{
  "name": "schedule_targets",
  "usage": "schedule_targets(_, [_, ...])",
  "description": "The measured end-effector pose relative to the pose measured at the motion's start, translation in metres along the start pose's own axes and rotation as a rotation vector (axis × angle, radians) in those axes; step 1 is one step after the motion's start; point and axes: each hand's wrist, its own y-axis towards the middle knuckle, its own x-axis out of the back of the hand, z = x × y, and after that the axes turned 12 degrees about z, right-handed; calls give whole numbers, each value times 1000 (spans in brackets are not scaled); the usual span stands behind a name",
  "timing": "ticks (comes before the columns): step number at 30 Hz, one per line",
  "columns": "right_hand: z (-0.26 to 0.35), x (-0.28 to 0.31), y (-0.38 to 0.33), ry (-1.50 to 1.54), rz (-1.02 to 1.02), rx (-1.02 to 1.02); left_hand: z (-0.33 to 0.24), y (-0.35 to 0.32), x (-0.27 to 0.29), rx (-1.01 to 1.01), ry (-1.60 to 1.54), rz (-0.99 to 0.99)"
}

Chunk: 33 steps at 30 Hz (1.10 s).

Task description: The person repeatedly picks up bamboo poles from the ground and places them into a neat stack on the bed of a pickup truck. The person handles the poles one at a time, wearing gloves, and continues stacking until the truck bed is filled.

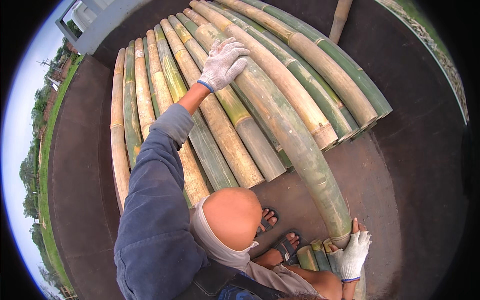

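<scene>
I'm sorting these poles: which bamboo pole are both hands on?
The long greenish bamboo pole lying across the stack: left hand on top, right hand at its cut end.

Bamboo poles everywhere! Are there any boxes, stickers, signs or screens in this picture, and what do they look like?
None: no package, label, sign or screen shows.
Bamboo poles: long green and tan stalks lying side by side on the dark brown floor.
Left hand: in a white knit glove with a blue cuff, resting on one large bamboo pole.
Right hand: same kind of glove, at that pole's near end.
</scene>
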Motion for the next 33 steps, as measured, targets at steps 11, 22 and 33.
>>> schedule_targets(11, [-80,4,-78,-55,214,-256,23,-5,-49,-15,-107,-222])
schedule_targets(22, [97,93,46,-104,219,154,-106,-4,-77,612,-440,-267])
schedule_targets(33, [-31,68,-33,-37,-295,-525,-121,-23,-69,723,-527,-41])
